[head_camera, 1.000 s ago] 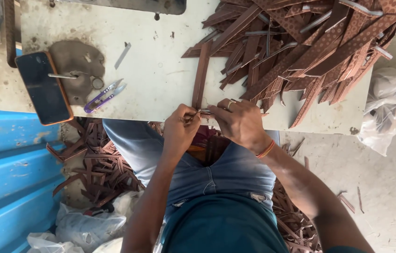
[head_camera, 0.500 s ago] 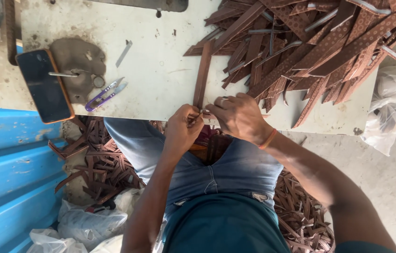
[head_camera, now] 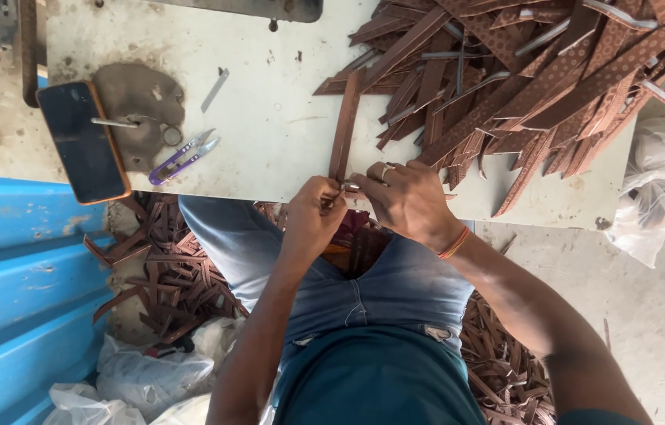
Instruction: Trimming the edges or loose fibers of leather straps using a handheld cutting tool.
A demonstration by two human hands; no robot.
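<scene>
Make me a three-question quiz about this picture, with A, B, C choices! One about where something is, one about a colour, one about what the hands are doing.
1. Where does the phone lie?
A. at the table's left edge
B. on the strap pile
C. on the floor

2. What colour are the thread snips' handles?
A. red
B. purple
C. green

3. How do the hands hold the brown strap?
A. left hand alone
B. neither touches it
C. both pinch its near end

Answers:
1 A, it rests on the table beside the blue panel.
2 B, the handles look purple.
3 C, the right hand meets the left at the strap's end.
</scene>
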